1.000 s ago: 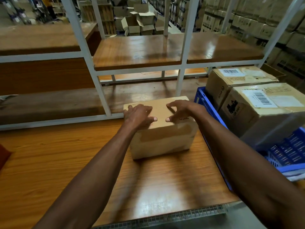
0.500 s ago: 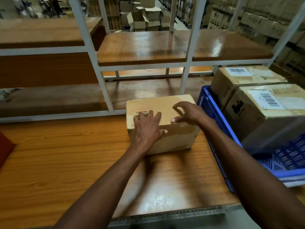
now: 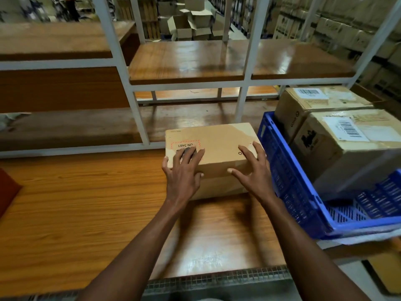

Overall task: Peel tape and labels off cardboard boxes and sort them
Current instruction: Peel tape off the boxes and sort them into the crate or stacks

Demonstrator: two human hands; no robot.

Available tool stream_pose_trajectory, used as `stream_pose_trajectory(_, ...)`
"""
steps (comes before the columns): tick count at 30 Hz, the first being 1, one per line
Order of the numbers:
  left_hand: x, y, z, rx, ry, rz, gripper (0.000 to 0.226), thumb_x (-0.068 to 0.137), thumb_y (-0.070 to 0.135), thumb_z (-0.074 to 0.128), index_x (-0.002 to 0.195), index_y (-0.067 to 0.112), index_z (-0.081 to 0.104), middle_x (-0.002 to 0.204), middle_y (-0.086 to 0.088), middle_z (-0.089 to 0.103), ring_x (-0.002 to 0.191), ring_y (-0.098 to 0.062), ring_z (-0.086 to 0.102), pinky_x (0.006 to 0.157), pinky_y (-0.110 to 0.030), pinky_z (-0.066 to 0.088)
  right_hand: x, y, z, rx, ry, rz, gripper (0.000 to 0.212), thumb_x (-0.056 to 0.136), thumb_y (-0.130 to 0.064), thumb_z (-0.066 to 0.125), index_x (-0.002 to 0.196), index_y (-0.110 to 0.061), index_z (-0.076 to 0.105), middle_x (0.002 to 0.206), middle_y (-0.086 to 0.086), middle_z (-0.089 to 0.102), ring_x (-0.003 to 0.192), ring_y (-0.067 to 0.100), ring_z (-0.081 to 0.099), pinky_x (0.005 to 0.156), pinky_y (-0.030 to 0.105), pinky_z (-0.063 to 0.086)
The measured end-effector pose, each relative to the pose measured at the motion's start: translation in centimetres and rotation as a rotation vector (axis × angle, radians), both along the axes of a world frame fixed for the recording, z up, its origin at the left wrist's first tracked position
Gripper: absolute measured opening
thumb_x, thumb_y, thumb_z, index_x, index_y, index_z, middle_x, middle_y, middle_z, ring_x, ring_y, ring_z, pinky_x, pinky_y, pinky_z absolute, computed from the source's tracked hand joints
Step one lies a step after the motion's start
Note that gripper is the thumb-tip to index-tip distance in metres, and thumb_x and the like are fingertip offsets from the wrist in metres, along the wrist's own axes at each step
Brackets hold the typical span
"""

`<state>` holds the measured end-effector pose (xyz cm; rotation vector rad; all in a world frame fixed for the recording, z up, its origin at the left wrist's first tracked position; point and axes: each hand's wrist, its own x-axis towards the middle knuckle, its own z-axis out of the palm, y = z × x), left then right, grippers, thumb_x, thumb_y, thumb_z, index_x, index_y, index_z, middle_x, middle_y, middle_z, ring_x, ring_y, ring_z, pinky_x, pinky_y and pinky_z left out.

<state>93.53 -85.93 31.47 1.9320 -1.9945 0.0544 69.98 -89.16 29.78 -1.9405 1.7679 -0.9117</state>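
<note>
Head view, centre frame: both hands' fingers (image 3: 191,156) lie spread flat on the cardboard box (image 3: 217,140); steady it, then hunt a tape edge.

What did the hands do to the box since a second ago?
The hands turned the small box over: a different face is up now, showing a red-dashed UN 3481 mark. The left hand slid to the near left corner, and the right hand went to the right end, fingers spread. The box is on the same spot of the table. The blue crate and its two boxes did not move.
</note>
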Motion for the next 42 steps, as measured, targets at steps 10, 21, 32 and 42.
stream_pose_trajectory(10,0.9,1.5,-2.5,-0.050,0.592,0.153,0.086,0.089,0.018,0.079,0.150,0.054,0.031,0.161,-0.008,0.017,0.136,-0.038,0.044,0.093,-0.047,0.059,-0.5,1.0,-1.4,-0.020,-0.418,-0.131,0.076,0.096,-0.030,0.072,0.156,-0.048,0.030,0.165,-0.003,0.035,0.147,0.020,0.036,0.112,0.056,0.043)
stream_pose_trajectory(21,2.3,-1.5,1.5,-0.034,0.431,0.091,0.090,0.079,0.043,0.085,0.153,0.038,0.035,0.167,-0.002,0.010,0.129,-0.041,0.051,0.100,-0.058,0.050,1.0,-1.2,4.6,-0.048,-0.076,-0.269,0.040,0.092,-0.035,0.076,0.130,-0.023,0.067,0.151,-0.001,0.049,0.132,0.022,0.052,0.105,0.038,0.039)
stream_pose_trajectory(32,2.9,-3.5,-2.6,0.358,0.269,0.052,0.088,0.077,0.080,0.065,0.153,0.045,0.039,0.169,0.003,0.019,0.140,-0.047,0.030,0.112,-0.054,0.023,2.2,-3.4,1.9,0.322,0.251,0.017,0.072,0.083,-0.062,0.075,0.147,-0.037,0.053,0.163,0.000,0.036,0.150,0.036,0.030,0.118,0.059,0.020)
stream_pose_trajectory(42,0.8,-4.5,0.6,0.491,-0.054,-0.008,0.076,0.089,0.069,0.061,0.153,0.034,0.040,0.162,-0.008,0.031,0.149,-0.044,0.021,0.117,-0.071,0.012,4.5,-4.2,2.6,0.508,0.495,0.152,0.099,0.078,-0.072,0.074,0.160,-0.038,0.031,0.168,0.008,0.023,0.153,0.038,0.022,0.119,0.059,0.024)
